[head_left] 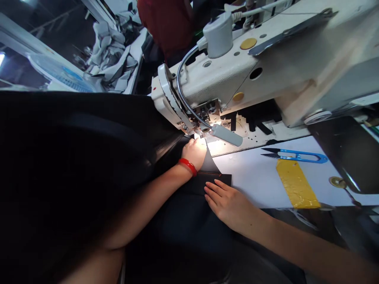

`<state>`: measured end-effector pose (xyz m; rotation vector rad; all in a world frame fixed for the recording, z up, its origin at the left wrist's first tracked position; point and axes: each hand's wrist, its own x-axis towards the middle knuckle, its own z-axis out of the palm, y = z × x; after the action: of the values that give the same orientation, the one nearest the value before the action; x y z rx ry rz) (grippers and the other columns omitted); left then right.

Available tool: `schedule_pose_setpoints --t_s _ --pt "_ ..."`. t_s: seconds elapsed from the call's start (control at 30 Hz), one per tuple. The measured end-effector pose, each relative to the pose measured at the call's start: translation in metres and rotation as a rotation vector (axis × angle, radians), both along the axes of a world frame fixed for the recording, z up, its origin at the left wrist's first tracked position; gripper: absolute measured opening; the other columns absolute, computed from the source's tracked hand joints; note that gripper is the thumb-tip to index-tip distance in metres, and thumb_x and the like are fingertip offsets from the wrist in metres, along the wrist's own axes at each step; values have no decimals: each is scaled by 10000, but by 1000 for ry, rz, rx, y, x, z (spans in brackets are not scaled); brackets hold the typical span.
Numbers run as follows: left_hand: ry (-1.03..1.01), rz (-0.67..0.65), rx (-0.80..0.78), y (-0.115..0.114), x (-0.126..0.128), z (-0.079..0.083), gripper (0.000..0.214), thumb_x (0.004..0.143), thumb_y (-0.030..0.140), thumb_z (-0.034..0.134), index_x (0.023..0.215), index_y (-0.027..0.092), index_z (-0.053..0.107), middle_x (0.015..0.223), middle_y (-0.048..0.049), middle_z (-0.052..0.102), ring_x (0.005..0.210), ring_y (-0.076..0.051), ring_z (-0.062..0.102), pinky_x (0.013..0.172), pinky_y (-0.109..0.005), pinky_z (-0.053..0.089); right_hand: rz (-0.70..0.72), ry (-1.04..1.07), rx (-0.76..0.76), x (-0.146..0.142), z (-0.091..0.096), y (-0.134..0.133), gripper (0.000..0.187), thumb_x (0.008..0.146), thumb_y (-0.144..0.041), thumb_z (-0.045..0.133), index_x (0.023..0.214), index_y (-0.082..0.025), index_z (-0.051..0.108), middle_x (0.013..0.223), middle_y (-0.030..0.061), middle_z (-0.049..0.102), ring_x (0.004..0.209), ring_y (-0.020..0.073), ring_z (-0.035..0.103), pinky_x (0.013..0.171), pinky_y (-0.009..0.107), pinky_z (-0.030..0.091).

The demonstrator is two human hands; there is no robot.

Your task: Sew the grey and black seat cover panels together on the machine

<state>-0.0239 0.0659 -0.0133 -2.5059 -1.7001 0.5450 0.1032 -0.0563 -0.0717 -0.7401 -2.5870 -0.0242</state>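
Note:
Close beside the lit needle area of the sewing machine point(251, 79), my left hand point(194, 152) has its fingers bent together on black fabric point(214, 182); the fingertips are partly hidden by glare. A red bracelet point(188, 166) circles that wrist. Nearer to me, my right hand point(226, 203) lies flat on the same fabric, fingers stretched out and slightly apart. A row of orange-red stitching runs across the fabric just beyond the right fingertips. The fabric passes under the presser foot area, whose contact point I cannot make out.
Blue thread snips point(308, 156) lie right of the machine bed, partly over a yellow strip point(297, 185). A dark phone-like slab point(345, 154) is farther right. A lamp head point(227, 135) hangs low by the needle. Grey pieces point(109, 59) pile behind; a person in dark red point(166, 25) is there.

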Motion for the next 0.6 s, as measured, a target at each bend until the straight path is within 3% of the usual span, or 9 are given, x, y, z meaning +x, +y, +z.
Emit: schedule_pose_setpoints --t_s 0.13,0.3,0.6 --pt "27 23 61 -12 7 -9 342 906 99 297 1011 95 623 1061 -148 615 971 -245 564 714 -318 450 7 -1 -19 -1 -1 4 241 858 -102 487 1021 -90 665 1099 136 657 1066 238 602 933 395 486" --pt "24 -25 78 -11 7 -14 347 895 66 291 943 93 634 1099 -147 601 1015 -262 541 725 -342 434 10 -1 19 -7 3 14 245 851 -106 489 1009 -87 675 1081 125 667 1042 244 614 915 389 501" --pt "40 -4 25 -7 7 -2 354 912 68 267 1061 50 588 1111 -177 583 1093 -286 507 813 -375 431 40 24 -11 -9 -2 33 257 869 -110 473 1031 -102 671 1124 103 651 1076 224 596 927 361 490"
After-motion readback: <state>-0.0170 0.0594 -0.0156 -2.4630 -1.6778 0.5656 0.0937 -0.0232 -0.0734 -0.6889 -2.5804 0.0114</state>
